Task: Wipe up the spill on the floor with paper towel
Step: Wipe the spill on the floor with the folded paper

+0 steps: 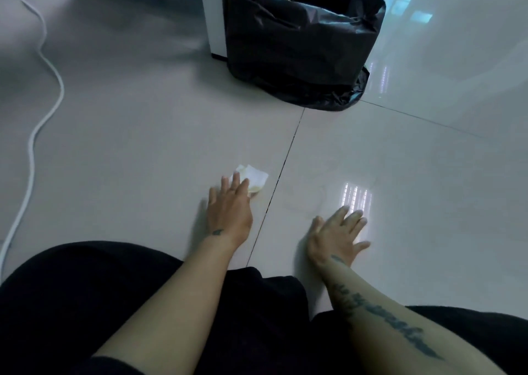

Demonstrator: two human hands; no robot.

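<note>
A crumpled white paper towel [255,178] lies on the pale floor tiles, its near edge stained yellowish where a small wet patch [256,194] shows beside the tile joint. My left hand [229,207] lies flat with its fingertips pressing on the towel's near side, fingers spread. My right hand [339,236] rests palm-down on the glossy tile to the right of the joint, fingers apart and holding nothing. A faint wet outline [307,203] shows on the tile between the two hands.
A bin lined with a black plastic bag [300,40] stands ahead on the floor, against a white unit [213,17]. A white cable [43,111] snakes along the left. My dark-clothed knees [85,303] fill the bottom of the view.
</note>
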